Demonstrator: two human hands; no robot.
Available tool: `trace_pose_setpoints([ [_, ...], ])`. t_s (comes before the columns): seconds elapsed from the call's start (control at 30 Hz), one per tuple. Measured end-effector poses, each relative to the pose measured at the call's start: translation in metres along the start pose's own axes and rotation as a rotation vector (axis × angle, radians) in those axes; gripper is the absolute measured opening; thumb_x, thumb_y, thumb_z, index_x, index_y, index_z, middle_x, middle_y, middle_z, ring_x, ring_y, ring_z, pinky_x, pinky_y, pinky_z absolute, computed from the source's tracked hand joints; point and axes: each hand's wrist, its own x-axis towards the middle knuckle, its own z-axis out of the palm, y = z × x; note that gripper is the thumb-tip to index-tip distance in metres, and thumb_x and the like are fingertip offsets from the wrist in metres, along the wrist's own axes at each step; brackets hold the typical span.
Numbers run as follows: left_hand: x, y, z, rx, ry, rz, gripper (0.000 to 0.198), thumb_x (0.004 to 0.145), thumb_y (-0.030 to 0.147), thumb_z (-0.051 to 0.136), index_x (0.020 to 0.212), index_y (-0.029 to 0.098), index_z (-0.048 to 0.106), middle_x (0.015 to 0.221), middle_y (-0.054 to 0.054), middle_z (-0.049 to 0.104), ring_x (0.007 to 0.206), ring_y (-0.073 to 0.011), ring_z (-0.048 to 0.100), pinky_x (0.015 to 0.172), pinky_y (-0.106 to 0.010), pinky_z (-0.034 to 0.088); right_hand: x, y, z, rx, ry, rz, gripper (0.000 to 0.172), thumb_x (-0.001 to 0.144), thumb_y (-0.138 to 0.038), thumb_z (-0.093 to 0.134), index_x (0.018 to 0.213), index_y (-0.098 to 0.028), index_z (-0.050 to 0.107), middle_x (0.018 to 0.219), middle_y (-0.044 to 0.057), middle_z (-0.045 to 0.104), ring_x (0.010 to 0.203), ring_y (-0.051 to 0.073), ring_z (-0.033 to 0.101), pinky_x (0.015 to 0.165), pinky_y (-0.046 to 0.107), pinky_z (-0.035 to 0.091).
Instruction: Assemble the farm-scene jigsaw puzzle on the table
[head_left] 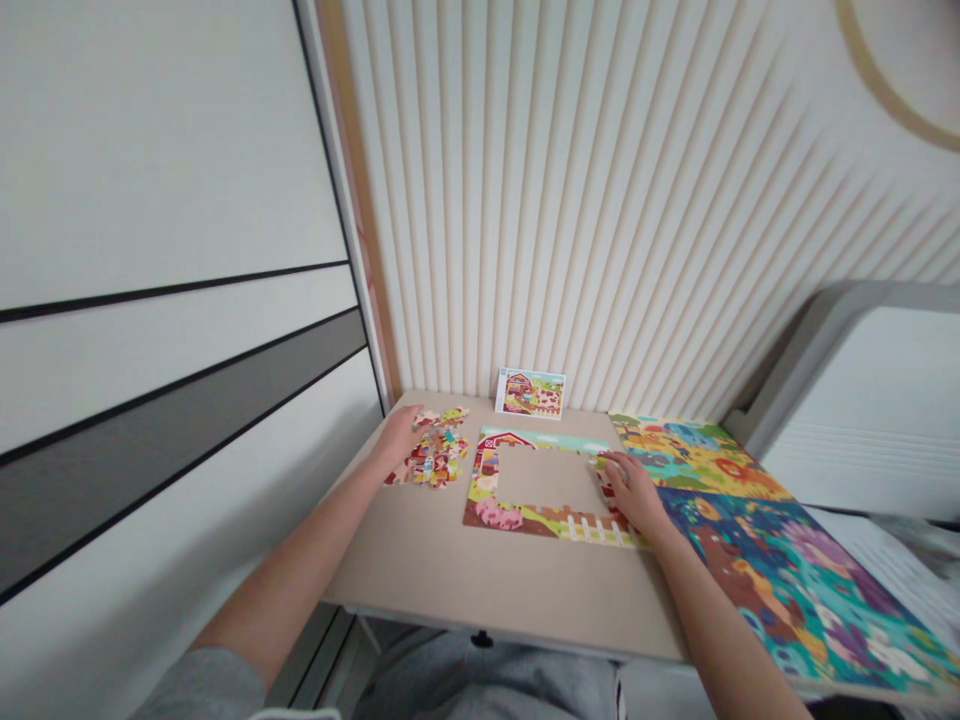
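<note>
While the left hand (400, 430) works at the pile (437, 458), left of the sideways-long frame (546, 522), the right hand (632, 490) covers its right side, both grips unclear.

A single head-worn camera looks from above the near side of the jigsaw border (544, 522), facing forward and steeply down across it. It sits far enough back that the border looks small, all four sides in view. The wide field takes in the fluted wall (525, 200) beyond the border, the black-striped white panel (165, 150) to its left, the lion picture (705, 458) to its right and the grey-clothed lap (487, 690) on its near side.
</note>
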Motion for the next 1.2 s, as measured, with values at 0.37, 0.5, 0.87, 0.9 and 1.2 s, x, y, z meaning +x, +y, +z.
trace_pose_setpoints([
  [0.37, -0.055, 0.147, 0.006, -0.391, 0.139, 0.627, 0.041, 0.099, 0.035, 0.055, 0.138, 0.025, 0.051, 0.135, -0.01, 0.058, 0.129, -0.0225, 0.053, 0.112, -0.043, 0.045, 0.008, -0.097, 0.014, 0.544, -0.197, 0.058, 0.047, 0.096, -0.055, 0.05, 0.123, -0.021, 0.066, 0.108, 0.01, 0.074, 0.097, 0.024, 0.069, 0.089, 0.04, 0.053],
  [0.5, -0.064, 0.151, 0.022, -0.417, 0.165, 0.652, 0.044, 0.1, 0.033, 0.054, 0.142, 0.026, 0.047, 0.136, -0.01, 0.057, 0.131, -0.023, 0.053, 0.112, -0.045, 0.047, 0.017, -0.133, 0.025, 0.713, -0.264, 0.041, 0.047, 0.097, -0.056, 0.048, 0.123, -0.021, 0.066, 0.094, 0.007, 0.074, 0.08, 0.02, 0.068, 0.076, 0.035, 0.054],
  [0.87, -0.069, 0.128, 0.023, -0.349, 0.038, 0.623, 0.046, 0.1, 0.035, 0.052, 0.144, 0.024, 0.048, 0.138, -0.01, 0.058, 0.13, -0.025, 0.053, 0.113, -0.047, 0.044, 0.001, -0.13, 0.049, 0.722, -0.266, 0.108, 0.043, 0.087, -0.052, 0.063, 0.118, -0.022, 0.067, 0.08, 0.002, 0.069, 0.076, 0.02, 0.066, 0.071, 0.033, 0.053],
  [0.9, -0.067, 0.126, 0.023, -0.341, 0.024, 0.596, 0.041, 0.1, 0.032, 0.05, 0.141, 0.025, 0.051, 0.135, -0.01, 0.06, 0.127, -0.0245, 0.054, 0.111, -0.047, 0.045, 0.0, -0.126, 0.047, 0.684, -0.257, 0.11, 0.043, 0.088, -0.051, 0.062, 0.119, -0.022, 0.067, 0.081, 0.002, 0.069, 0.076, 0.02, 0.066, 0.071, 0.033, 0.052],
  [1.2, -0.067, 0.115, 0.033, -0.294, -0.125, 0.588, 0.028, 0.097, 0.027, 0.052, 0.12, 0.022, 0.066, 0.118, -0.009, 0.068, 0.113, -0.024, 0.061, 0.103, -0.043, 0.047, -0.003, -0.117, 0.043, 0.711, -0.268, 0.132, 0.048, 0.085, -0.049, 0.066, 0.123, -0.02, 0.061, 0.078, 0.001, 0.069, 0.073, 0.019, 0.066, 0.068, 0.031, 0.051],
])
